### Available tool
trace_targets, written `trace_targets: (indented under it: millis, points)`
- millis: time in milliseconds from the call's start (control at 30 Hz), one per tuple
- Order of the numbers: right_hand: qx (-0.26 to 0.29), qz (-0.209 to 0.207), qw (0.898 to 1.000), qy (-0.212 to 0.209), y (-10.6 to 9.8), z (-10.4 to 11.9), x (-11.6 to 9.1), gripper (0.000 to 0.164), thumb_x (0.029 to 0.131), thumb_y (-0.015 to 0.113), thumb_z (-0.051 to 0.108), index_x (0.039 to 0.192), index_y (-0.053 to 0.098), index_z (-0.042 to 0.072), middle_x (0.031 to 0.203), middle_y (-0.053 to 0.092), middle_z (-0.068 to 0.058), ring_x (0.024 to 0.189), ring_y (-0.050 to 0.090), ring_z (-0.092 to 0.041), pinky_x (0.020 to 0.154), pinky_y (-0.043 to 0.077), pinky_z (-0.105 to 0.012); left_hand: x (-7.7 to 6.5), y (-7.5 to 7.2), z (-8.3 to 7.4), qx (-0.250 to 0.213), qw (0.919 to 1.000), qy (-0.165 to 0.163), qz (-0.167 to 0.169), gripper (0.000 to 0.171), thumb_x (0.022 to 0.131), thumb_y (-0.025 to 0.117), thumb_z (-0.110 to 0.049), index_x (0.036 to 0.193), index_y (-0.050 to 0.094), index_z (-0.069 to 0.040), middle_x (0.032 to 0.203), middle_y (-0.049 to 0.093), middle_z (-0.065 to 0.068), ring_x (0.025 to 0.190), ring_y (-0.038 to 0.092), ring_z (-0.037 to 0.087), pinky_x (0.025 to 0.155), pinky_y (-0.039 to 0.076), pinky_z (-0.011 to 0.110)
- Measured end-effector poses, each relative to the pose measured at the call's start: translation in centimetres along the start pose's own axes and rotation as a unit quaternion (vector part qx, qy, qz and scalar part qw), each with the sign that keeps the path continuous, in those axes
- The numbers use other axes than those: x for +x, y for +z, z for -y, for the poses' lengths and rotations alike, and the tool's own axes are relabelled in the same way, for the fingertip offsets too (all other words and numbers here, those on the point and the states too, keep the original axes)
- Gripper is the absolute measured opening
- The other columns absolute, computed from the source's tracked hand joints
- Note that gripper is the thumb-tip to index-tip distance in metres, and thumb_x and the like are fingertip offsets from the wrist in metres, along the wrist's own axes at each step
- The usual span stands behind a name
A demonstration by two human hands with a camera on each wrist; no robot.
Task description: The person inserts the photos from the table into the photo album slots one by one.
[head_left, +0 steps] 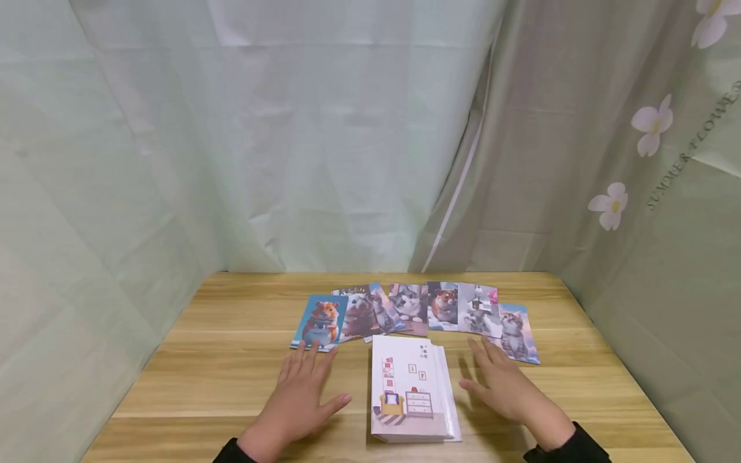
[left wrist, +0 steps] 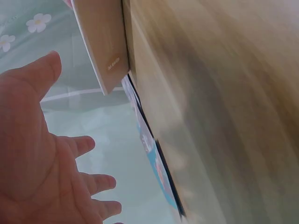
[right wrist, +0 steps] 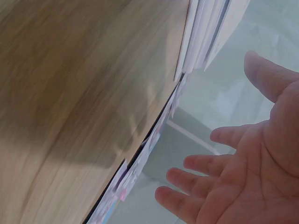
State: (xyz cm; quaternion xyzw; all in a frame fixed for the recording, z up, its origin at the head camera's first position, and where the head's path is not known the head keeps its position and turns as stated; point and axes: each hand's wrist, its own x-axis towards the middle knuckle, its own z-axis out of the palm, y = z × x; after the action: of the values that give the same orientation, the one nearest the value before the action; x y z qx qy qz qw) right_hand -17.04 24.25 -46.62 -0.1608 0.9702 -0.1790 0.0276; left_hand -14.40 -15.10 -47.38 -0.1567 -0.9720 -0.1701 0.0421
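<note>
Head view: one white book (head_left: pixel 408 386) (furniture pictured on its cover), flat on the wooden table (head_left: pixel 202 366), between left hand (head_left: pixel 303 399) and right hand (head_left: pixel 503 382), fingers of both outspread; animal picture cards (head_left: pixel 408 305) in a partly overlapping row beyond. Left wrist view: palm, straight fingers, book near the thumb. Right wrist view: palm, loosely extended fingers, book's page edges near the thumb.

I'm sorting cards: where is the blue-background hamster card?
In the head view, the blue-background hamster card lies leftmost in the card row, just beyond the left hand.
</note>
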Motion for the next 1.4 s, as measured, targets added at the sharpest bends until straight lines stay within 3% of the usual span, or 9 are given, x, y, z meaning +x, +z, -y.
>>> trace_targets:
  millis: [200,567,1067,1400]
  points:
    - [0.027,0.015,1.0,-0.003,0.0,1.0,0.4,0.086,0.097,0.061,0.049,0.159,0.021,0.004,0.159,0.021,-0.031,0.14,0.031,-0.053,0.108,0.033,-0.066,0.5,-0.3,-0.8,-0.012,0.9998,0.001,0.014,0.086,0.091,0.058,-0.065,0.155,0.037,-0.011,0.159,0.025,0.028,0.148,0.011,0.05,0.117,0.013,0.066]
    - [0.083,0.04,0.995,-0.025,0.8,2.6,1.2,0.086,0.094,0.068,0.041,0.157,0.026,0.0,0.159,0.026,-0.026,0.145,0.027,-0.045,0.115,0.026,-0.061,1.2,-0.2,-2.4,-0.039,0.9987,0.023,0.022,0.09,0.091,0.06,-0.062,0.155,0.033,-0.004,0.164,0.014,0.023,0.149,0.012,0.048,0.116,0.02,0.064]
    - [0.09,0.05,0.994,-0.032,1.6,4.0,2.0,0.081,0.097,0.066,0.037,0.154,0.028,-0.004,0.157,0.029,-0.028,0.144,0.029,-0.046,0.117,0.024,-0.059,1.8,1.2,-4.1,-0.036,0.9957,0.064,0.056,0.094,0.09,0.055,-0.068,0.157,0.03,-0.007,0.162,0.019,0.026,0.148,0.014,0.048,0.116,0.022,0.063]
    - [0.109,0.055,0.992,-0.026,2.1,4.8,2.1,0.069,0.101,0.06,0.027,0.152,0.03,-0.009,0.155,0.03,-0.032,0.144,0.029,-0.046,0.117,0.024,-0.058,1.9,1.7,-5.5,-0.034,0.9934,0.086,0.068,0.092,0.09,0.053,-0.07,0.154,0.037,-0.006,0.16,0.022,0.027,0.148,0.018,0.047,0.117,0.022,0.06]
